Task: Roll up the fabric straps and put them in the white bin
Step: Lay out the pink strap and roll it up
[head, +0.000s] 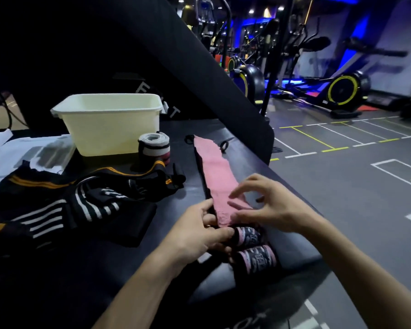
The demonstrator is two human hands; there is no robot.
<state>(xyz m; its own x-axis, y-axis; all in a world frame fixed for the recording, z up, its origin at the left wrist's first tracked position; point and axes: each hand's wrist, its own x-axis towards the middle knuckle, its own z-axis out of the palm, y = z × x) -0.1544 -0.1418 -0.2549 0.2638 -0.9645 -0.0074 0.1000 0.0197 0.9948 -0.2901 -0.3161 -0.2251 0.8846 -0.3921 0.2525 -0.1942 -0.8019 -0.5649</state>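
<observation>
Head view: pink strap (214, 176) flat along bench (133, 269) right edge, near end rolled. Left hand (199, 231) pinching roll; right hand (263, 205) spread, fingers loose above strap. Advisable: even tension, edges aligned, then white bin (109, 122).

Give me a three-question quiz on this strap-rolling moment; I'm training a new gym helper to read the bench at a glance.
1. True or false: the grey rolled strap already lies inside the white bin.
2. Which hand pinches the rolled start of the pink strap?
A. left hand
B. right hand
C. neither
3. Fill in: the unrolled black straps with white and orange stripes lie to the ___ of the pink strap.

Key
1. False; it stands on the bench beside the bin.
2. A; the right hand hovers over the strap with fingers spread.
3. left
</observation>
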